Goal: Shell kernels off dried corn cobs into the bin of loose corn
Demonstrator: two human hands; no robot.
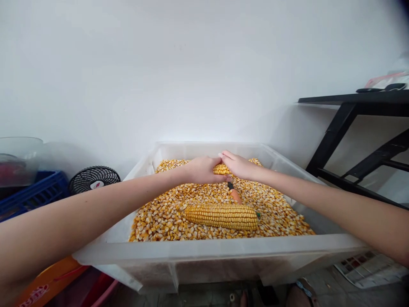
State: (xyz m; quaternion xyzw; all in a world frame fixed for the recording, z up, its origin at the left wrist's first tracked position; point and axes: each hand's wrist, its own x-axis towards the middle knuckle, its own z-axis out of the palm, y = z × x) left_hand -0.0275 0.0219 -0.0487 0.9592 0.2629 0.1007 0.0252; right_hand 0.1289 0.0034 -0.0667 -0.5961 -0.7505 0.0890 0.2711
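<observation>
We hold a corn cob (221, 169) with both hands over the far part of the bin (204, 251). It lies flat, its long way going left to right. Our left hand (202, 170) wraps one end and our right hand (239, 165) wraps the other. Another cob (222, 215) lies on the loose kernels (162, 213), also pointing left to right.

— Any writing you can actually read here?

— Hardly any. The orange package (47, 283) at the bottom left corner of the view carries red lettering, but it is cut off and too blurred to spell out.

— And the small fan (94, 179)?

— It has a red and white badge at its hub, too small to read.

— The printed sheet (367, 266) on the floor at right?

— Only coloured squares show; no words legible.
</observation>
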